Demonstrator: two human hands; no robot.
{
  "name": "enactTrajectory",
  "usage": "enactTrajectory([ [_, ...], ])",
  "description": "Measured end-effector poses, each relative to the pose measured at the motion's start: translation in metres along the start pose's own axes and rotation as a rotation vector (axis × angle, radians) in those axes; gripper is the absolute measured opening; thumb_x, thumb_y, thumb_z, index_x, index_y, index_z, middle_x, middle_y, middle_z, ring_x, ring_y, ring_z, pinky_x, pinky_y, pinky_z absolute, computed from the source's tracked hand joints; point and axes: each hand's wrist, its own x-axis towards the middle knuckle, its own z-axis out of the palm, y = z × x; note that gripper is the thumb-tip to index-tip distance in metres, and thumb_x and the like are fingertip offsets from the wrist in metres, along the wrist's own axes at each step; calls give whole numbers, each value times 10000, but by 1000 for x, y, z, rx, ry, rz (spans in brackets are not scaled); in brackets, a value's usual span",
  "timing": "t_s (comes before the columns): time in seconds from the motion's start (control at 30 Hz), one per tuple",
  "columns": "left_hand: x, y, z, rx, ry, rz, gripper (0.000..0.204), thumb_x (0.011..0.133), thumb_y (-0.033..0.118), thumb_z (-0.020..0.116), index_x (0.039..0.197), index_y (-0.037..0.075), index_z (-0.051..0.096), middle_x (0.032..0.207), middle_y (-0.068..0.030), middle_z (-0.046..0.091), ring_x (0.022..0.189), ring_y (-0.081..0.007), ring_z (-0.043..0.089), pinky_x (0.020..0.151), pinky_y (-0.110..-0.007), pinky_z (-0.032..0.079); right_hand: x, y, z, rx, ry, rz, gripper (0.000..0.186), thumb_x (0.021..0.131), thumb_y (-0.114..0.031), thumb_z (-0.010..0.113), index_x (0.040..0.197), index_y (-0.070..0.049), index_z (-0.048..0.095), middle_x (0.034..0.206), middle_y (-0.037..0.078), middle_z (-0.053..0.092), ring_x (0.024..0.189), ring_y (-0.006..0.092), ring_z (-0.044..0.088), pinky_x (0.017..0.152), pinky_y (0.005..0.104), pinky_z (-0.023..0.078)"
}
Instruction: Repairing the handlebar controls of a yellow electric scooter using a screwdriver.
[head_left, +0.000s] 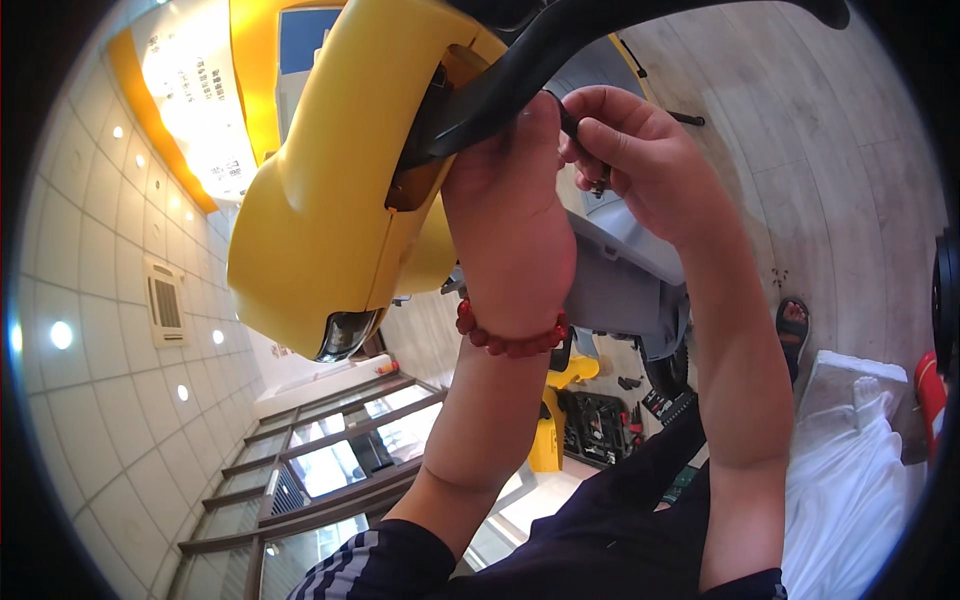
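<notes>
A yellow scooter front cover point(300, 230) fills the upper left, with a long curved black bar point(620, 25) across its opening. My left hand point(505, 180), wearing a red bead bracelet point(510, 343), is raised against the underside of that bar, fingers curled and partly hidden; what they grip is unclear. Beside it, the fingers of my right hand point(625, 155) are closed on a small dark part point(568, 122). A small metal piece point(600, 188) shows just below these fingers.
Grey scooter bodywork point(630, 290) is behind my forearms. An open black tool case point(595, 430), yellow panels point(548, 450) and a sandalled foot point(792, 330) are on the floor. A white block draped in cloth point(830, 480) stands at the right, near a red object point(928, 390).
</notes>
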Motion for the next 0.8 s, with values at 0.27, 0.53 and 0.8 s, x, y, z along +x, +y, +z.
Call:
enactTrajectory([
  [0.27, 0, -4, 9, 58, 62, 88, 233, 861, 202, 590, 999, 16, 618, 826, 34, 572, 679, -31, 433, 643, -188, 355, -10, -7, 9, 283, 126, 142, 207, 836, -130, 603, 994, 3, 580, 804, 54, 594, 743, 116, 592, 639, 237, 515],
  [0.53, -3, 1, 8, 107, 65, 32, 220, 844, 197, 616, 965, 14, 621, 814, 16, 589, 702, -40, 478, 638, -193, 375, -28, 14, 4, 291, 128, -57, 166, 861, -48, 530, 1011, 22, 548, 833, 99, 602, 698, 149, 592, 567, 205, 507],
  [0.8, -5, 4, 5, 45, 30, 46, 229, 834, 188, 624, 961, -3, 624, 793, 14, 604, 680, -46, 483, 653, -197, 389, -21, 19, -6, 682, -226, 152, 182, 885, -102, 530, 1030, 7, 518, 815, 78, 591, 646, 118, 568, 523, 194, 477],
])
